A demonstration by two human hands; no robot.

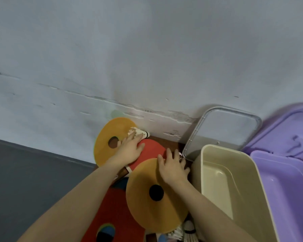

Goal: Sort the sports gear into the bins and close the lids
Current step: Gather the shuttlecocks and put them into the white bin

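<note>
My left hand [129,149] reaches to the wall, its fingers closed over a white shuttlecock [141,133] that lies by the far orange disc cone [108,135]. Under its palm is a red round piece [151,149]. My right hand [173,167] rests spread on the far edge of the near orange disc cone [147,203], fingertips by a small white item [181,155] that is mostly hidden. A red disc cone [115,212] lies lower left. The beige bin [248,180] stands open on the right, with the open purple bin [287,193] beside it.
A grey lid [224,128] leans on the wall behind the beige bin, and a purple lid [290,130] stands behind the purple bin. More shuttlecocks [189,232] lie at the bottom edge. A dark floor strip [33,172] is on the left.
</note>
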